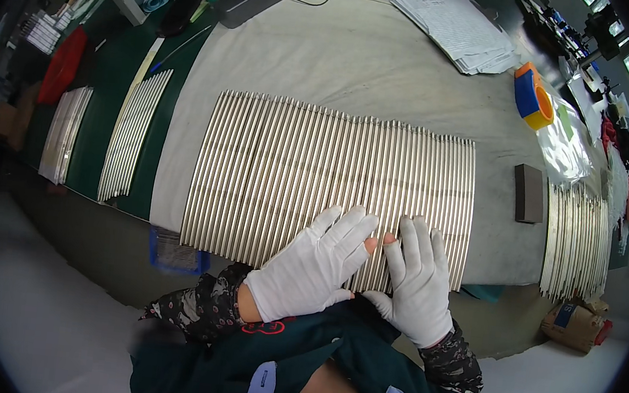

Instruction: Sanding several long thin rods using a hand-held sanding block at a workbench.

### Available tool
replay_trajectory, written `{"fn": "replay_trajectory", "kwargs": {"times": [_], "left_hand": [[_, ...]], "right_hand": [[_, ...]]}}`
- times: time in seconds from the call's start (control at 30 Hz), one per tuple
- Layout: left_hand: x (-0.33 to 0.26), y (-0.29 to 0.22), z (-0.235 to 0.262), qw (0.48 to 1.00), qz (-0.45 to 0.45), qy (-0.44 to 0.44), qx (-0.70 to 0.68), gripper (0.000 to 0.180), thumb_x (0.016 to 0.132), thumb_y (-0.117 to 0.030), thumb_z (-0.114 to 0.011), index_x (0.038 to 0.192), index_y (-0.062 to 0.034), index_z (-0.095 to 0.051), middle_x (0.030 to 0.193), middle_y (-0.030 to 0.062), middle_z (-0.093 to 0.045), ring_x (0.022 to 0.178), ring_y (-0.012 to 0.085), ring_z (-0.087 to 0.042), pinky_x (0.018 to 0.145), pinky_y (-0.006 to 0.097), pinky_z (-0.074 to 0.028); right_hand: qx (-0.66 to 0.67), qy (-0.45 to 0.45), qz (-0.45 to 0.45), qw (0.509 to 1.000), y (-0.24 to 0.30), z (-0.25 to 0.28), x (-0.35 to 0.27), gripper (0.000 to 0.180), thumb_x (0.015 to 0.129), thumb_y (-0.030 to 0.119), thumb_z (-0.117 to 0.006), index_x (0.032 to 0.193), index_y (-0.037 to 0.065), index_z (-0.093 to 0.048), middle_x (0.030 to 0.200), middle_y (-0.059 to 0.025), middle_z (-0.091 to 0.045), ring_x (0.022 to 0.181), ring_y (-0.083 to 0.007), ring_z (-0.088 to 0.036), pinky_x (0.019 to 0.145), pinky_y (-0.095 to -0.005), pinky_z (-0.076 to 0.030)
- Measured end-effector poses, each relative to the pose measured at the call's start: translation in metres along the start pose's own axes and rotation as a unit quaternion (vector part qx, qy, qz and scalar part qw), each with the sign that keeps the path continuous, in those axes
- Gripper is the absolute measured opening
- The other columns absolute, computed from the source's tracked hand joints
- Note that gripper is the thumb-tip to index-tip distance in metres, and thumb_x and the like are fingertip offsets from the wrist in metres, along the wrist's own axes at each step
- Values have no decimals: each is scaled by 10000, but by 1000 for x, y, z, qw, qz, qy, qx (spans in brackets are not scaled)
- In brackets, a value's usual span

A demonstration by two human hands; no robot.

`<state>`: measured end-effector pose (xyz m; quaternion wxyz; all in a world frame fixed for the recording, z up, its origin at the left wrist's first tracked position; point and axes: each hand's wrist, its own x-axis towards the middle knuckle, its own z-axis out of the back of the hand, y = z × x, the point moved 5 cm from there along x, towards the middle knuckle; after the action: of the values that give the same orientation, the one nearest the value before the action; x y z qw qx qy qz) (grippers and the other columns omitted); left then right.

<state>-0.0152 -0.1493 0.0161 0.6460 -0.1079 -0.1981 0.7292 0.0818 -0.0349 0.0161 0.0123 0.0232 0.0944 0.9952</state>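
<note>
A wide row of shiny metal rods (295, 164) lies side by side on the pale cloth (313, 52), their near ends at the table's front edge. My left hand (312, 261), in a white glove with a bare fingertip showing, rests flat on the rods right of the middle. Beside it my right hand (420, 282), gloved the same way, lies flat on the rods nearer the right end. Both hands have their fingers stretched out and grip nothing. Beneath the palms the rods' near ends are hidden.
More rods stand in bundles at the left (133, 137) and right (575, 240). A dark rectangular block (528, 193) lies right of the row. Farther off are an orange and blue tape roll (533, 96), a paper stack (459, 28) and a red bin (63, 65).
</note>
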Motion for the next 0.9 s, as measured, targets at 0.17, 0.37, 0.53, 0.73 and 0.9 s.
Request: {"fn": "replay_trajectory", "kwargs": {"times": [0.17,0.37,0.53,0.73,0.9], "left_hand": [[-1,0,0,1000,7,-7,10,768,669,-397,-791,1232,49,-522,1365,221,-439,1320,363,-388,1111,464,-302],[0,-2,-1,999,-11,-21,23,751,684,-437,-777,1201,54,-541,1330,200,-469,1306,340,-403,1105,449,-311],[-2,1,-5,999,-17,-38,27,780,665,-484,-778,1181,58,-559,1337,189,-475,1298,347,-414,1117,444,-313],[-4,5,-10,999,-14,-47,-1,791,655,-481,-791,1187,60,-567,1374,191,-468,1339,338,-394,1129,428,-316],[-5,4,-7,999,-17,-30,38,816,678,-511,-771,1232,46,-549,1392,184,-460,1347,323,-391,1134,439,-306]], "right_hand": [[2,-7,10,1000,1,0,-1,893,633,420,-797,1346,10,-450,1399,-241,-409,1333,-428,-366,1100,-557,-282],[3,-3,-1,1000,1,2,0,881,630,397,-796,1336,-1,-449,1399,-260,-407,1321,-451,-373,1086,-576,-286],[4,-7,4,1000,0,1,-1,877,640,419,-781,1323,-18,-447,1384,-273,-416,1311,-465,-376,1076,-591,-287],[-3,-19,10,1000,1,-1,-1,865,664,433,-763,1323,-19,-431,1396,-270,-404,1315,-478,-364,1077,-603,-280],[-5,-25,17,1000,1,-2,-1,879,679,438,-753,1350,-12,-406,1410,-275,-385,1325,-481,-351,1085,-606,-273]]}}
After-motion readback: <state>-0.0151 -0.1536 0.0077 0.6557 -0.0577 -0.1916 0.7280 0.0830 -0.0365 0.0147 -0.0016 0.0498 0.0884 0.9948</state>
